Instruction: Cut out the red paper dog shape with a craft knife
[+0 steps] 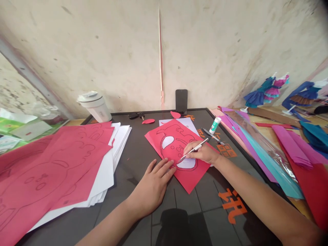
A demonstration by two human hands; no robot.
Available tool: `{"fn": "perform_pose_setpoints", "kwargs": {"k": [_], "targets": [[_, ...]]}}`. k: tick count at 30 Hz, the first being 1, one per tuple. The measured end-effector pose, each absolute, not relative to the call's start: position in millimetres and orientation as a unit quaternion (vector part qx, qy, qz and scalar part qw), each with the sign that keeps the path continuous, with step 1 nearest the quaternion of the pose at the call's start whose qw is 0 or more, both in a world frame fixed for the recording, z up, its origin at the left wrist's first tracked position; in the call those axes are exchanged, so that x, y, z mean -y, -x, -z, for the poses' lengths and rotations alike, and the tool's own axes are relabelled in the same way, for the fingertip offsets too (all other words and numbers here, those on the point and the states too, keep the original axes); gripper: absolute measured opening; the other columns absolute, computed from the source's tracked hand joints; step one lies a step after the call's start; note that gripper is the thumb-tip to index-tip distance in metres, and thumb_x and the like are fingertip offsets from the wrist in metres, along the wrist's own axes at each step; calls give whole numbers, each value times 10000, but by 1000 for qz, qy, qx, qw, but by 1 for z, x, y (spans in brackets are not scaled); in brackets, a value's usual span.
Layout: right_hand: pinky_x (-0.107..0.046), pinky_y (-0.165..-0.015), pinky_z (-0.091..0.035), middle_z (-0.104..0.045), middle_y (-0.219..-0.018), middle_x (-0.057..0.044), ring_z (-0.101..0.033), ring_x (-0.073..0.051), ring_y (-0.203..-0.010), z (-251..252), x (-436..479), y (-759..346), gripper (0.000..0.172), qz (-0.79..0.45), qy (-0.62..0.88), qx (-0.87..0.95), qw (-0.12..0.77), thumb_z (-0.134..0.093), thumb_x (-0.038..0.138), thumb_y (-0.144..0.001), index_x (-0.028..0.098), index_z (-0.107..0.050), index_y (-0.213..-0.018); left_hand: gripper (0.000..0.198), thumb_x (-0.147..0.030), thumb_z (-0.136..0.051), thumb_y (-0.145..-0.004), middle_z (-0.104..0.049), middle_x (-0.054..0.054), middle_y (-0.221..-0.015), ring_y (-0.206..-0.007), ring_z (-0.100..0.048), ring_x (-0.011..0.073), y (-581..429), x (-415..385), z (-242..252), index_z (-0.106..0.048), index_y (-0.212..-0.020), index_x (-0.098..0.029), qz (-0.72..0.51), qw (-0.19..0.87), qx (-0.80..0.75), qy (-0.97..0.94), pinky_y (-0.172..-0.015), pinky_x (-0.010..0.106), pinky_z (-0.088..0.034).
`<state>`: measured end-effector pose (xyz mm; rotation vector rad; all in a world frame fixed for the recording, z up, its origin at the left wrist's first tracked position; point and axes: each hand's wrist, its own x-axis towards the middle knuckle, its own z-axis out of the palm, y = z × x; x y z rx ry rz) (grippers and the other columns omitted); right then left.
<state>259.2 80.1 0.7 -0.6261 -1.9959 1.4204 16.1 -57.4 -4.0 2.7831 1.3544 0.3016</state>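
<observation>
right hand: pinching a craft knife between thumb and fingers, tip on the paper;
left hand: spread flat, fingertips pressing the sheet's lower edge;
red paper sheet: mid-worktop;
done: two openings apparently cut, white showing through; two red scraps lie beyond;
remaining: most of the drawn outline looks uncut

A red paper sheet carries dark outlines; the black tabletop bears orange characters near its right edge.

Flat red paper sheet, partly cut out, under a slim craft knife, apparently metal
</observation>
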Motion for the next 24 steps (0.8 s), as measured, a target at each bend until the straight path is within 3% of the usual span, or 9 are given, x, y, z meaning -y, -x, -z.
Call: {"fn": "perform_pose_setpoints", "kwargs": {"k": [14,24], "targets": [[-303,-748,-551,-762,-838,-46,-701,-185,-796,-1,-77,-259,148,-486,246,790,280,-784,345,-761,208,-784,-816,601,-30,-360,-873,-409,92,-1543,-1433,-350,277,-16,57,4,-463,-1442,-194,-106,22,-436,-893,-1144,571,-319],[-304,-701,-521,-726,-760,-39,-659,-178,-732,-4,-79,-259,87,-509,239,774,291,-784,275,-726,191,-758,-733,596,-24,-364,-873,-431,90,-1530,-1431,-356,276,-16,57,3,-459,-1434,-199,-108,24,-436,-893,-1144,570,-322]]}}
